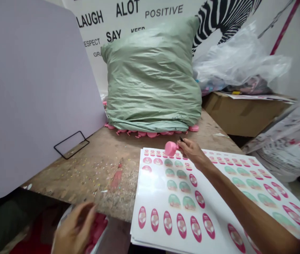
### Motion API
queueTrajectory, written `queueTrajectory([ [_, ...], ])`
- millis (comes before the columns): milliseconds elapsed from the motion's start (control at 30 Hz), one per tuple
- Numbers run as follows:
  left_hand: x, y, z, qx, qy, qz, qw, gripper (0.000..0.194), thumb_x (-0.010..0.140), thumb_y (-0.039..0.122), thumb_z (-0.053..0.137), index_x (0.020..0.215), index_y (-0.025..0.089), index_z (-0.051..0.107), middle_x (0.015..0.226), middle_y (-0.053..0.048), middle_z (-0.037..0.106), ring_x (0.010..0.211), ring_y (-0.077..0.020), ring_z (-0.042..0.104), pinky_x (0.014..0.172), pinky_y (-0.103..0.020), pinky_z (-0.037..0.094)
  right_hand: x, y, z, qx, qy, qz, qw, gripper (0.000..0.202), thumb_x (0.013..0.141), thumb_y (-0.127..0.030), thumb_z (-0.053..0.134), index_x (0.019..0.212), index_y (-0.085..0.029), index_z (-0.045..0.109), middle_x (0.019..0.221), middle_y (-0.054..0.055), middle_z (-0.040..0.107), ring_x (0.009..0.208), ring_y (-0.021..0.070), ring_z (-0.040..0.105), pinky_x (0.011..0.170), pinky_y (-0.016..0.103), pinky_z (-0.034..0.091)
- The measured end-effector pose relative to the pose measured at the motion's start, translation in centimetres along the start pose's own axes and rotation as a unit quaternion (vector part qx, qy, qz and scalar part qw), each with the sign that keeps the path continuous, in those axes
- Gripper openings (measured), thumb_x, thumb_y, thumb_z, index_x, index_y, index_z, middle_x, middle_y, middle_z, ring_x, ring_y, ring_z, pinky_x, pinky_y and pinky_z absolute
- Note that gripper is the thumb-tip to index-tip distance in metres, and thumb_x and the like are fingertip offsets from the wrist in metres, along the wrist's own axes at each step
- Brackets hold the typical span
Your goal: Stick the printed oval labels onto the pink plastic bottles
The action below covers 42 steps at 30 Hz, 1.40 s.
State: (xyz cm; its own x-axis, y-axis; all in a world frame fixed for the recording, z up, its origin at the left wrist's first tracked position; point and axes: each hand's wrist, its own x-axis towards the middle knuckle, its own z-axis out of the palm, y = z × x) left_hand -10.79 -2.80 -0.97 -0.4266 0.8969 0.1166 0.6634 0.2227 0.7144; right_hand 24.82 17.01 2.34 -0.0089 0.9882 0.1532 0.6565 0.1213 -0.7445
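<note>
My right hand [192, 151] is closed on a pink round plastic piece [170, 149] with a narrow stem, held just over the far edge of the sticker sheets [155, 183]. A small black tip [181, 139] pokes out beside the fingers; what it belongs to is hidden. The sheets carry rows of pink and green printed stickers. Below the table's front edge, my left hand [73, 229] is slightly blurred, its fingers curved and apart from the thumb. Right beside it is a white bag [100, 243] holding several pink pieces [97, 229].
A stuffed green bag [152, 77] stands on the wooden table [91, 169], with more pink pieces [152, 134] along its base. On the left rises a pale panel [33, 88] with a black wire stand [72, 144]. A cardboard box [245, 113] and plastic bags [245, 56] are at right.
</note>
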Motion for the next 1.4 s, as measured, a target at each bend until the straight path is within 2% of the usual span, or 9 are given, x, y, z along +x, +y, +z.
queueTrajectory([
  [67,0.4,4.0,3.2,-0.077,-0.036,0.111,0.99,0.044,0.077,0.047,0.061,0.114,0.023,0.063,0.125,-0.01,0.061,0.107,-0.0288,0.062,0.086,-0.039,0.053,-2.9,-2.1,0.0,0.116,-0.088,0.027,0.989,0.031,0.087,-0.047,0.036,0.068,-0.022,0.039,0.057,-0.004,0.04,0.047,0.0092,0.031,0.043,0.023,0.029],
  [167,0.1,9.4,7.9,-0.129,-0.066,0.279,0.949,0.068,0.075,0.034,0.068,0.137,0.02,0.044,0.149,-0.015,0.036,0.137,-0.0322,0.034,0.106,-0.048,0.037,-6.9,-4.7,0.9,0.361,-0.228,0.13,0.895,0.029,0.079,-0.046,0.049,0.068,-0.022,0.037,0.057,-0.007,0.032,0.047,0.0072,0.022,0.04,0.02,0.018],
  [300,-1.2,11.3,10.4,-0.226,-0.134,0.277,0.924,0.045,0.08,0.023,0.062,0.125,0.024,0.058,0.13,-0.012,0.057,0.125,-0.0292,0.049,0.106,-0.043,0.038,-10.1,-5.7,1.9,0.452,-0.297,0.185,0.82,0.03,0.079,-0.046,0.054,0.07,-0.021,0.04,0.058,-0.007,0.029,0.049,0.0071,0.019,0.041,0.02,0.015],
  [400,-1.3,9.7,9.6,-0.312,-0.143,0.112,0.933,0.033,0.077,0.031,0.068,0.109,0.021,0.066,0.107,-0.011,0.068,0.1,-0.0268,0.064,0.093,-0.039,0.048,-9.9,-4.4,2.4,0.342,-0.287,0.107,0.888,0.037,0.086,-0.056,0.045,0.079,-0.02,0.048,0.06,-0.006,0.034,0.049,0.0076,0.026,0.043,0.021,0.022],
  [467,-0.5,8.5,8.8,-0.382,-0.147,-0.024,0.912,0.04,0.074,0.039,0.07,0.107,0.017,0.064,0.097,-0.011,0.07,0.084,-0.0232,0.068,0.079,-0.035,0.054,-8.8,-3.0,3.2,0.181,-0.181,0.032,0.966,0.041,0.089,-0.058,0.036,0.083,-0.019,0.051,0.061,-0.004,0.041,0.051,0.0097,0.036,0.048,0.023,0.03],
  [533,0.8,7.8,8.3,-0.46,-0.165,-0.109,0.866,0.047,0.073,0.042,0.071,0.109,0.015,0.06,0.09,-0.01,0.07,0.071,-0.0191,0.068,0.066,-0.031,0.056,-7.5,-1.8,4.7,0.046,-0.069,-0.013,0.996,0.038,0.092,-0.052,0.032,0.081,-0.02,0.05,0.064,-0.002,0.049,0.056,0.0129,0.045,0.053,0.025,0.035],
  [633,3.0,7.8,9.0,-0.526,-0.202,-0.148,0.813,0.044,0.071,0.038,0.074,0.104,0.013,0.06,0.089,-0.009,0.069,0.064,-0.0164,0.067,0.058,-0.027,0.057,-6.1,-0.9,7.4,-0.036,-0.018,-0.031,0.999,0.024,0.091,-0.04,0.039,0.081,-0.021,0.051,0.072,0.002,0.059,0.065,0.0165,0.052,0.06,0.028,0.034],
  [867,5.3,8.4,13.1,-0.56,-0.245,-0.148,0.777,0.04,0.072,0.036,0.075,0.099,0.012,0.06,0.091,-0.009,0.069,0.076,-0.0199,0.069,0.062,-0.028,0.059,-5.5,-0.5,11.1,-0.176,0.027,-0.097,0.979,0.012,0.088,-0.024,0.046,0.083,-0.019,0.055,0.083,0.008,0.066,0.083,0.0231,0.053,0.074,0.034,0.027],
  [1400,5.7,7.5,13.7,-0.51,-0.29,-0.146,0.797,0.048,0.072,0.045,0.073,0.105,0.011,0.062,0.097,-0.013,0.068,0.075,-0.02,0.069,0.06,-0.026,0.055,-6.0,0.6,11.3,-0.21,0.046,-0.126,0.968,0.009,0.086,-0.021,0.047,0.082,-0.019,0.055,0.078,0.002,0.066,0.077,0.0187,0.052,0.07,0.031,0.023],
])
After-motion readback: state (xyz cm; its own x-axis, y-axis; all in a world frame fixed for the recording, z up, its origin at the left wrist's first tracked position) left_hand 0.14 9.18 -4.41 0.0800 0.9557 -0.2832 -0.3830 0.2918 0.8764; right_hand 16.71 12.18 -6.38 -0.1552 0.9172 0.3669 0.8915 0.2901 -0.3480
